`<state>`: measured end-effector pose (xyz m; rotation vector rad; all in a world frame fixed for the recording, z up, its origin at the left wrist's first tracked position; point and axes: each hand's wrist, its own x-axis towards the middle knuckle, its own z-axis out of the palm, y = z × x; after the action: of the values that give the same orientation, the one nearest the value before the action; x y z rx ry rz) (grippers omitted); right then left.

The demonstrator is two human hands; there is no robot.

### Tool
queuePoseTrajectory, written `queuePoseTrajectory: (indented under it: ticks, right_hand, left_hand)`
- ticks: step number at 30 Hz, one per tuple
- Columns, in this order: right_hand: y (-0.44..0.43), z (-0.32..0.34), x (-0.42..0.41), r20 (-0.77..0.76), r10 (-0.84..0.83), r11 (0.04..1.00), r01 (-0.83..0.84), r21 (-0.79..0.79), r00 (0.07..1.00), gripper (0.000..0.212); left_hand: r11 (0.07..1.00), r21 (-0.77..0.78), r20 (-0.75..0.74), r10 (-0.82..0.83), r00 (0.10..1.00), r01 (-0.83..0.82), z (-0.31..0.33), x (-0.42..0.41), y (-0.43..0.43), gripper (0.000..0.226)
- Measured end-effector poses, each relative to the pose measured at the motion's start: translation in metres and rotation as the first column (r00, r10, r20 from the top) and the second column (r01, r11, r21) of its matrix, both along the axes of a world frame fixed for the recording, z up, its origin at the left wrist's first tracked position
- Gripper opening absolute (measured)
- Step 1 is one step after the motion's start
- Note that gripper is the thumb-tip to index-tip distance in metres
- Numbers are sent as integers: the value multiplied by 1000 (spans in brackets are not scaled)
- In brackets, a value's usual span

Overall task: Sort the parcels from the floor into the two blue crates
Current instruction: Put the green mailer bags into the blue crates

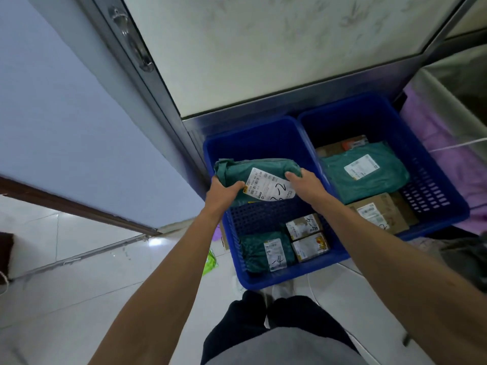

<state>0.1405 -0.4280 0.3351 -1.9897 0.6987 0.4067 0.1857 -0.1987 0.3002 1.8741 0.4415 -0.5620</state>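
Two blue crates stand side by side on the floor. Over the far half of the left crate (pixel 234 233) I hold a green mailer bag (pixel 257 169) with a white label. My left hand (pixel 224 191) grips its near left edge and my right hand (pixel 307 184) grips its right end. Lower in that crate lie a small green bag (pixel 254 251) and two small cardboard boxes (pixel 304 226), (pixel 311 246). The right crate (pixel 434 185) holds a large green mailer (pixel 366 172), a brown box (pixel 379 213) in front of it and another box (pixel 342 146) behind.
A tall panel with a metal frame (pixel 263 61) rises right behind the crates. Purple fabric (pixel 448 143) lies to the right. A green scrap (pixel 210 262) and a cardboard piece (pixel 224 235) lie on the white tiled floor (pixel 79 285) left of the crates. My legs (pixel 263 320) stand just before them.
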Motion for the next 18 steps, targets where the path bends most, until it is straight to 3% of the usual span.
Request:
queuePoseTrajectory:
  ticks: [5,9,12,15,18]
  right_hand:
    - [0,-26,4,-18,-23,1000,23,-8,1000,33]
    - [-10,-53,10,-90,-66,998,68,12,994,37]
    - [-20,-83,16,-168,-39,999,42,15,985,38]
    - [-28,-116,23,-227,36,999,-35,7,973,43]
    - [-37,-150,29,-267,110,993,-115,-4,957,42]
  left_hand:
    - [995,81,-10,-58,998,59,-12,12,-9,76]
    - [979,145,-112,-128,985,143,-27,9,-16,76]
    - [977,161,-190,-109,976,140,-50,5,-23,63]
    - [981,159,-253,-67,965,110,-102,3,-24,79]
    - [983,178,-313,9,950,49,-194,6,-21,91]
